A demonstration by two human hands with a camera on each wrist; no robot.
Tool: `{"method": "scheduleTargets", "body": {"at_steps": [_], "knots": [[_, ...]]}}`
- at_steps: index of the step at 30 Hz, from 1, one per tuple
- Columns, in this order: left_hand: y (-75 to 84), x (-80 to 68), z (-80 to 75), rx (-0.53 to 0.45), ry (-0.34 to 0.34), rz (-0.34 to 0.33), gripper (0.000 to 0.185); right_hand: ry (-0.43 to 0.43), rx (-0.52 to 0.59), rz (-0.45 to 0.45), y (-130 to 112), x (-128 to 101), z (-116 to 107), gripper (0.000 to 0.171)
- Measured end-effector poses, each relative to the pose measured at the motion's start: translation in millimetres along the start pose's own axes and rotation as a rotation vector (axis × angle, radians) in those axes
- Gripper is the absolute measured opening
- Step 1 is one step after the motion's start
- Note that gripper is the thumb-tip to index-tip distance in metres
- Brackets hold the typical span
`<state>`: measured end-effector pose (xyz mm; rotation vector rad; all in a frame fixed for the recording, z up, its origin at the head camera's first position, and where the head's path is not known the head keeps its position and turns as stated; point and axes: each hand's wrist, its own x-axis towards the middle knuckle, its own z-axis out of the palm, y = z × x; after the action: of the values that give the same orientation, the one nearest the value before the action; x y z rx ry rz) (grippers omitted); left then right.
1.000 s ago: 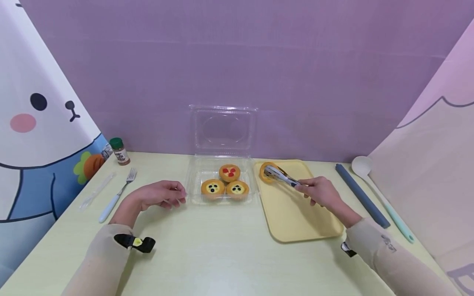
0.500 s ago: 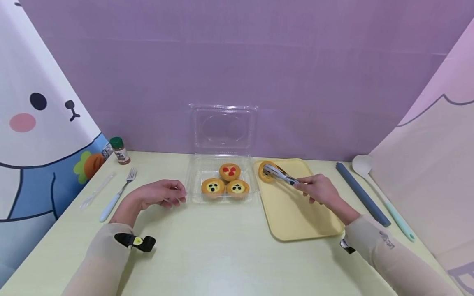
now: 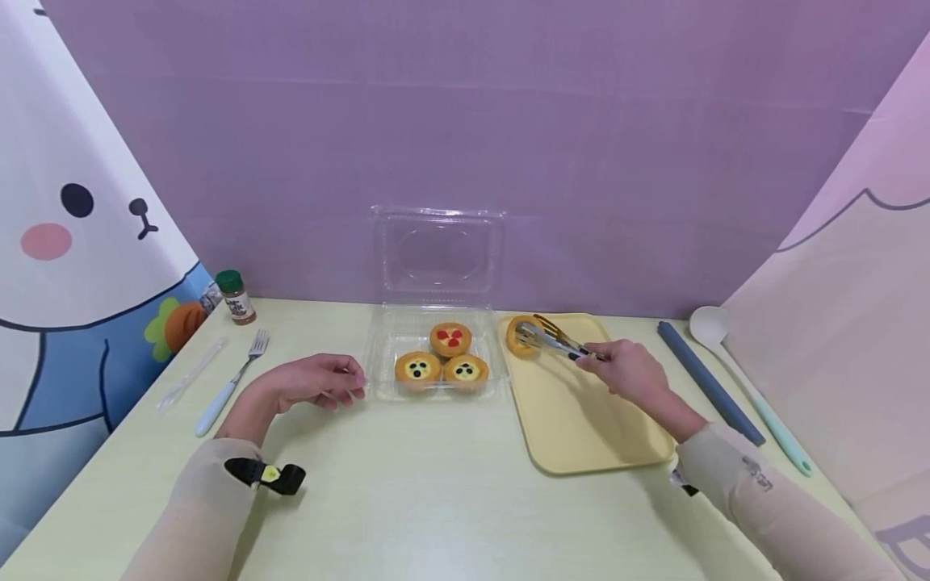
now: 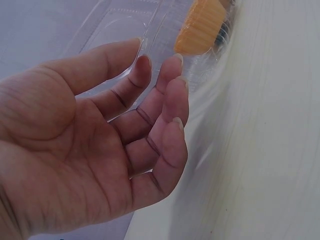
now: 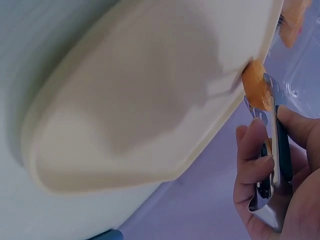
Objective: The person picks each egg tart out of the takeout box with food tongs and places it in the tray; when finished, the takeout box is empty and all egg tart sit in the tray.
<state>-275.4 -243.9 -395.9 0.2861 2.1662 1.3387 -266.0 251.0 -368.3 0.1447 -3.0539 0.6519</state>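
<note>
Tart (image 3: 525, 336) between tongs (image 3: 554, 340) tips; right fingers (image 3: 597, 361) pinch tongs; left fingers (image 3: 347, 382) relaxed.

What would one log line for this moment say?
right hand: holds tongs at tart on tray | left hand: open, by box

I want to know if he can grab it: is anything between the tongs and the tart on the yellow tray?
Nothing visible. The right hand holds the tongs, whose tips already reach the tart on the yellow tray.
</note>
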Motion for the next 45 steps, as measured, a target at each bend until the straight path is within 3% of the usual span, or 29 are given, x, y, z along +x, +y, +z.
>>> {"method": "scheduleTargets", "body": {"at_steps": [16,45], "knots": [[-1.3,1.1,-0.8,-0.002,-0.006,0.003,0.023,0.014,-0.071,0.013,4,4,-11,0.055],[2.3,-1.0,0.6,-0.001,0.000,-0.008,0.022,-0.081,0.041,-0.016,8,-1,-16,0.055]]}}
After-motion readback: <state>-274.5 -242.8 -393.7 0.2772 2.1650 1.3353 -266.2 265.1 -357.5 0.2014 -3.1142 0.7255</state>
